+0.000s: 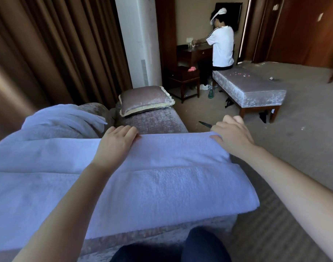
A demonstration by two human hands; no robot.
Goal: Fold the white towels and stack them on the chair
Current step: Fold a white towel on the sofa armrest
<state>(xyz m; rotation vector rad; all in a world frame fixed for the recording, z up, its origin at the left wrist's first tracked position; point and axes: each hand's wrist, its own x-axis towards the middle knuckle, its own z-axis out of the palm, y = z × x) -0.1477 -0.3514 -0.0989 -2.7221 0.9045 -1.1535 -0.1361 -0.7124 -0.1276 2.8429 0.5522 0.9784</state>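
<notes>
A white towel (162,178) lies spread in layered folds across a padded velvet seat (158,235) right in front of me. My left hand (116,142) rests flat on the towel's far edge, fingers straight. My right hand (231,135) grips the towel's far right corner, thumb on top and fingers curled over the edge. A second white towel (61,121) lies crumpled at the back left on the upholstered chair (154,121).
A cushion (145,100) sits on the chair beyond the towel. A long velvet bench (250,87) stands at the right back, where another person (222,46) sits at a dark desk. Brown curtains (54,50) hang on the left. Carpet (294,138) lies to the right.
</notes>
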